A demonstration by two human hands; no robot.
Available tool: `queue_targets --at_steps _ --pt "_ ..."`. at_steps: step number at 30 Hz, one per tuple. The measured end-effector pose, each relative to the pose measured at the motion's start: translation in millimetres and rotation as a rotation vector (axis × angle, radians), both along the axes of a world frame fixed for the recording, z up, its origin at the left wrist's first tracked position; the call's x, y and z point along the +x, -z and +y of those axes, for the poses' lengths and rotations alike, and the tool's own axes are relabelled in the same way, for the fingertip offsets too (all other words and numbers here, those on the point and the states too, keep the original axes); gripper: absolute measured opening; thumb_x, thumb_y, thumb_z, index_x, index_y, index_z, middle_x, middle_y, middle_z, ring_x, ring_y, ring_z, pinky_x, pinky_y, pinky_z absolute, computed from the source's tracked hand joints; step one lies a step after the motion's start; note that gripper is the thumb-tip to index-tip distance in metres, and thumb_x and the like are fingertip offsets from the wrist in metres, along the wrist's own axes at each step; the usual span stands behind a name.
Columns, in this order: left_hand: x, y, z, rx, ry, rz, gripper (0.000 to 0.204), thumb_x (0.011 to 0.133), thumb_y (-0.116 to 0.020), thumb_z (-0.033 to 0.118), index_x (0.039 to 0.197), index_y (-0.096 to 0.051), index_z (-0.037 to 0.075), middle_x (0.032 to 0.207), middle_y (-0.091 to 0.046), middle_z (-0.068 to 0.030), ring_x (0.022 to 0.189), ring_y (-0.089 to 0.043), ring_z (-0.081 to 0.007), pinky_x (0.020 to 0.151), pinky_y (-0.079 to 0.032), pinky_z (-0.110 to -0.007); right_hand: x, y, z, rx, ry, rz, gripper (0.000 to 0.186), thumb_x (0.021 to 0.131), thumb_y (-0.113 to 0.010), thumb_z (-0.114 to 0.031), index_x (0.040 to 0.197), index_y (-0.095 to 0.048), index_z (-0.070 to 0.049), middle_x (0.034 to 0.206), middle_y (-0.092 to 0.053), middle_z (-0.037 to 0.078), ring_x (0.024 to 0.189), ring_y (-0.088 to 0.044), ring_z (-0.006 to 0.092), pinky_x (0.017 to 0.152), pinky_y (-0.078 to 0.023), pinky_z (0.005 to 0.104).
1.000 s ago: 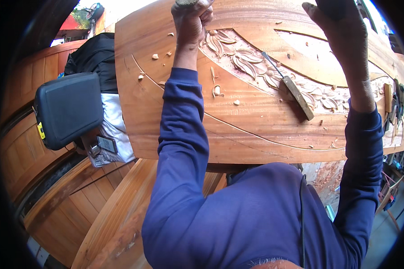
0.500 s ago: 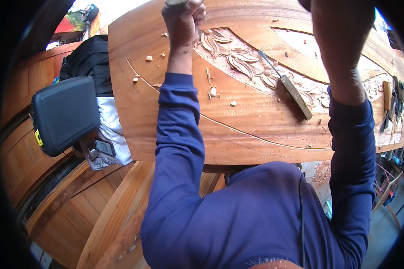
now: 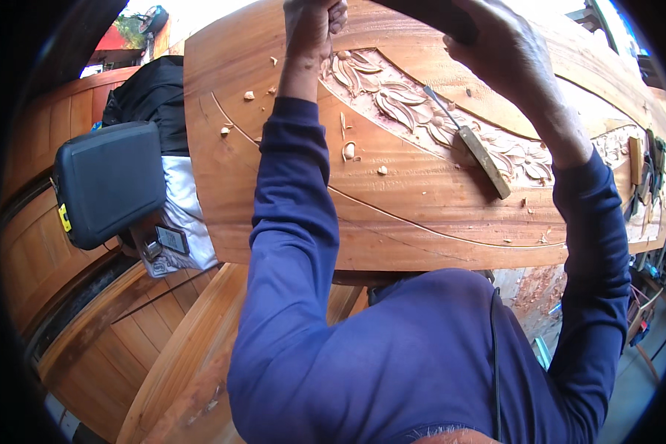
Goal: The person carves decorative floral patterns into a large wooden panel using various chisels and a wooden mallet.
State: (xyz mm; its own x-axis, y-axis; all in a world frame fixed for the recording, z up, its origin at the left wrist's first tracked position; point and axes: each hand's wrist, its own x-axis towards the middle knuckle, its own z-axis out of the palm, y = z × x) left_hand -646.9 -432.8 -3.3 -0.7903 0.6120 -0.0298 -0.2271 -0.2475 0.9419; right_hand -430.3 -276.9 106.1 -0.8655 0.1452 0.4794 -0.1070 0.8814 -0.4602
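Observation:
At the top edge, my left hand (image 3: 311,33) is closed in a fist round a wooden-handled chisel. The fist and the picture's edge hide most of that tool. My right hand (image 3: 507,55) grips a dark, bar-shaped wooden mallet (image 3: 429,13), which slants toward the left fist and is partly cut off. Under both arms lies a broad wooden panel (image 3: 399,218) with carved leaves and flowers (image 3: 403,103) in a sunken band. A second chisel (image 3: 482,160), with a wooden handle and thin metal blade, rests across the carving between my forearms.
Wood chips (image 3: 349,152) are scattered on the panel. Several carving tools (image 3: 647,174) lie at its right end. To the left are a dark hard case (image 3: 111,185), black cloth (image 3: 152,96), white cloth (image 3: 181,189) and a phone (image 3: 172,239). Wooden boards (image 3: 177,355) stand at lower left.
My right hand has swung left, bringing the mallet into view near the left fist. My left fist has shifted slightly up and right. The resting chisel stays in place on the panel.

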Motion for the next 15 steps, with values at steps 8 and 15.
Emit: queue_targets --at_steps 8,15 --pt "36.8 -27.1 -23.0 0.154 -0.178 0.205 0.04 0.09 -0.077 0.017 0.069 -0.043 0.019 0.054 -0.037 0.0084 0.042 -0.033 -0.0041 0.039 -0.025 -0.023 25.2 -12.5 10.1 -0.332 0.188 0.001 0.084 0.078 -0.07 0.006 0.156 -0.048 -0.018 0.128 -0.067 0.014 0.102 -0.066 0.017 0.089 -0.056 0.0357" --pt "39.2 -26.9 -16.2 0.15 -0.322 0.138 0.036 0.09 -0.078 0.02 0.074 -0.046 0.02 0.054 -0.037 0.009 0.041 -0.034 -0.0041 0.038 -0.026 -0.023 19.8 -26.2 15.4 -0.306 0.184 0.1 0.085 0.079 -0.068 0.006 0.156 -0.046 -0.022 0.116 -0.064 0.015 0.097 -0.065 0.0248 0.085 -0.056 0.0388"
